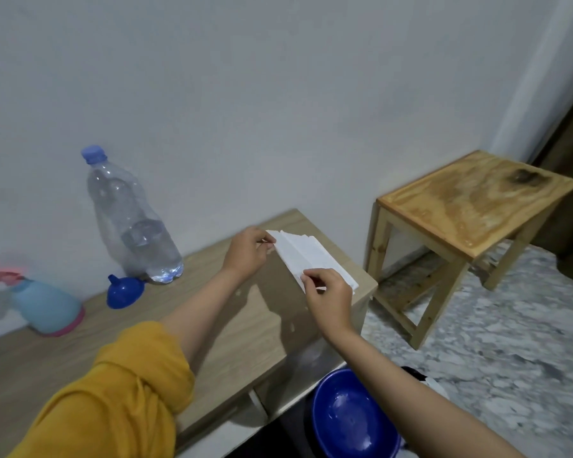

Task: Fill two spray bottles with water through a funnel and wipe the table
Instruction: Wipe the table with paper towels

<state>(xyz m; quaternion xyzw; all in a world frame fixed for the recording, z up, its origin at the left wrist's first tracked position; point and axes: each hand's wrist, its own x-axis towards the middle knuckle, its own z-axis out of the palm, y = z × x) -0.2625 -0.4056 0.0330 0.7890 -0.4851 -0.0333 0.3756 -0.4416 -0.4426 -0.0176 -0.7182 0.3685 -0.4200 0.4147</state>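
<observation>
Both hands pinch one folded white paper towel (306, 257) at the far right end of the desk (80, 355): the left hand (247, 251) has its grip closed on the towel's far corner with thumb and fingertips, and the right hand (328, 297) has its grip closed on the near corner the same way. The towel is a flat, layered stack with stepped edges, held low over the wood-look top, its right side reaching the desk's right edge. The left arm wears a pushed-up mustard-yellow sleeve (123, 388); the right forearm is bare. Left of the hands lies an open stretch of desk surface. Farther left, against the wall, stands a clear plastic water bottle (131, 219) with a blue cap, water filling its lower part. A blue funnel (123, 290) lies on its side touching the bottle's base. At the left edge a light-blue spray bottle (48, 307) with a pink base shows, blurred. Beyond the desk's right edge stands a small wooden stool (470, 209) on a speckled floor, and a blue bowl (353, 416) sits below the desk's near corner.
</observation>
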